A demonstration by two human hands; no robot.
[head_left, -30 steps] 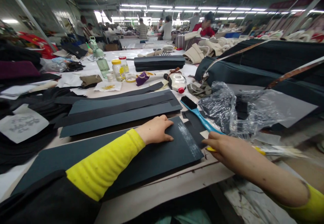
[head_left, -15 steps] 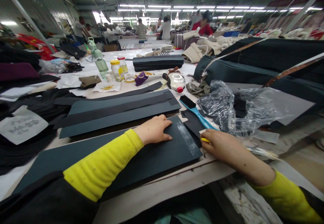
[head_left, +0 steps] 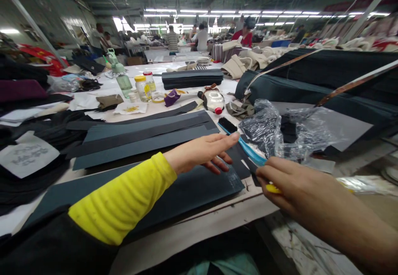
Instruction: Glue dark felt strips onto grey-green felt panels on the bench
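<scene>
My left hand point(head_left: 205, 153) hovers over the right end of a dark blue-green fabric panel point(head_left: 130, 196), fingers stretched and apart, holding nothing. Faint whitish streaks show on the panel near its right edge. The thumb or fingertips overlap the blue handle of a bristle brush point(head_left: 248, 150) in view; whether they touch it I cannot tell. My right hand point(head_left: 289, 179) is closed around a yellow-handled tool point(head_left: 273, 189), mostly hidden by the fingers. A shiny pale end with some yellow shows behind the wrist and looks like part of the same tool, perhaps a brush.
Behind the panel lie more dark strips point(head_left: 146, 138). Crumpled clear plastic point(head_left: 264, 121) and a large dark fabric stack point(head_left: 311, 76) stand right. Jars point(head_left: 143, 88), a green bottle point(head_left: 123, 82) and a red-capped container point(head_left: 213, 99) are farther back. Several people work in the background.
My left hand has lifted off the panel and moved right, its fingers stretching out. My right hand has shifted right and nearer, still gripping the yellow-handled tool. The white streaks look fainter.
</scene>
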